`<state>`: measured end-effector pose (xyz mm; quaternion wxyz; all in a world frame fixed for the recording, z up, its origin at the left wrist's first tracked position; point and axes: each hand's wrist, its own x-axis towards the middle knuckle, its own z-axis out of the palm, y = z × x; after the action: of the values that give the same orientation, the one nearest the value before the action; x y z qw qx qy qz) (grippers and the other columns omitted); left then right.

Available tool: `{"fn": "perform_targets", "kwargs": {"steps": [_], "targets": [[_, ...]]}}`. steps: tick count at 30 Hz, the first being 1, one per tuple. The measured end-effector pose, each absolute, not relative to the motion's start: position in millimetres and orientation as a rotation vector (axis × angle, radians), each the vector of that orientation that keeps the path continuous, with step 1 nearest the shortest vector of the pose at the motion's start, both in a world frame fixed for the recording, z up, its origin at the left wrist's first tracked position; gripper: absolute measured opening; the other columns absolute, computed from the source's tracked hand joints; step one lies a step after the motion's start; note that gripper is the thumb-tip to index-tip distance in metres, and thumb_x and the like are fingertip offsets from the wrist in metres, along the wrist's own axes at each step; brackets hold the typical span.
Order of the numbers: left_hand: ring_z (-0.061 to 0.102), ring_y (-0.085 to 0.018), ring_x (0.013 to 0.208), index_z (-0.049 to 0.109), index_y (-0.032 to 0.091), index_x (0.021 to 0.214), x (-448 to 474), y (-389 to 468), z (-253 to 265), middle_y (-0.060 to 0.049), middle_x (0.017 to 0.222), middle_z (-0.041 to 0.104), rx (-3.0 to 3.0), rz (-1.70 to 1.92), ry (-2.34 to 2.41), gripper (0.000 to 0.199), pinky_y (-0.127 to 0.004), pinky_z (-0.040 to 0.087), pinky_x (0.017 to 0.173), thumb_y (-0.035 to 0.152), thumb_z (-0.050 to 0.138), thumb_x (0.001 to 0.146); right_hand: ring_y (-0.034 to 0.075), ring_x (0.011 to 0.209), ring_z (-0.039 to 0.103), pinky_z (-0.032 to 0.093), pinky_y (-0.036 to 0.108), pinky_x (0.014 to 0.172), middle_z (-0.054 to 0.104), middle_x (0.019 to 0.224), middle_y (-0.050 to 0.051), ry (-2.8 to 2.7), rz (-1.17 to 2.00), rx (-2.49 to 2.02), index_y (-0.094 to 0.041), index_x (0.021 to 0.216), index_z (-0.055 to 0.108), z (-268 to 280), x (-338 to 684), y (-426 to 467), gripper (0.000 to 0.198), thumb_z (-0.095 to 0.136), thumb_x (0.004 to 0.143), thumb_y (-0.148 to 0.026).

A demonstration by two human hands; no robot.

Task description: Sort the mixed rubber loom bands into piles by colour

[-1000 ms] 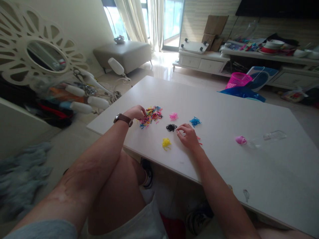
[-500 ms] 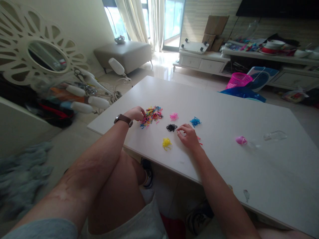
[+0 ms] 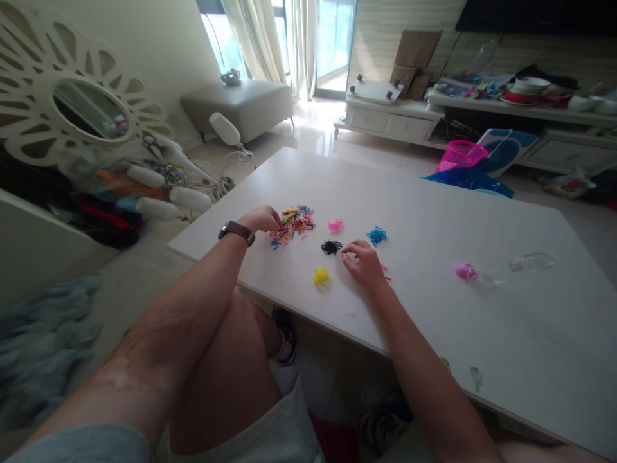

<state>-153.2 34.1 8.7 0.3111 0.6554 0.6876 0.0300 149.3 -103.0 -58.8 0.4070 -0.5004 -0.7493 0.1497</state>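
Note:
A loose mixed heap of small coloured rubber bands (image 3: 296, 225) lies on the white table (image 3: 424, 218). My left hand (image 3: 264, 220), below a brown-strapped watch, reaches into the heap's left side with its fingers bent down and together; their tips are partly hidden. My right hand (image 3: 361, 262) rests just right of a small black pile of bands (image 3: 331, 247), thumb and forefinger tips pinched. Whatever is between them is too small to make out. Separate piles of pink bands (image 3: 336, 226), blue bands (image 3: 378, 235) and yellow bands (image 3: 321, 278) lie around. Red bands (image 3: 384, 267) show partly behind my right hand.
Right of my hands lie a pink egg-shaped object (image 3: 466, 271) and a clear plastic container (image 3: 531, 262). The table's near edge runs below my forearms. A white lamp with several shades (image 3: 190, 198) stands off its left side, and a pink basket (image 3: 461, 155) beyond its far edge.
My left hand has shifted very slightly within the edge of the mixed heap. My right hand and the sorted piles look unchanged.

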Motion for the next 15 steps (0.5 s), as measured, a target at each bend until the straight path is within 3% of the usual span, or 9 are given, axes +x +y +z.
{"fn": "perform_targets", "kwargs": {"steps": [9,15], "targets": [[0.067,-0.020,0.069,0.069,0.018,0.057,-152,22,19,-0.004,0.058,0.066,1.504,0.266,1.722,0.015,-0.025,0.052,0.066,0.010,0.078,0.048,0.023,0.091,0.061,0.050,0.037,0.081,0.066,0.090,0.005,-1.898,0.377,-1.265,-0.023,0.083,0.069,-60,151,-102,0.012,0.058,0.086,-0.020],[0.070,-0.019,0.077,0.069,0.015,0.068,-139,11,24,-0.006,0.072,0.071,1.273,0.458,1.264,0.019,-0.029,0.055,0.078,0.014,0.083,0.056,0.022,0.089,0.061,0.050,0.033,0.073,0.066,0.089,0.006,-1.885,0.399,-1.274,-0.022,0.084,0.069,-58,150,-104,0.012,0.057,0.087,-0.021]]}}
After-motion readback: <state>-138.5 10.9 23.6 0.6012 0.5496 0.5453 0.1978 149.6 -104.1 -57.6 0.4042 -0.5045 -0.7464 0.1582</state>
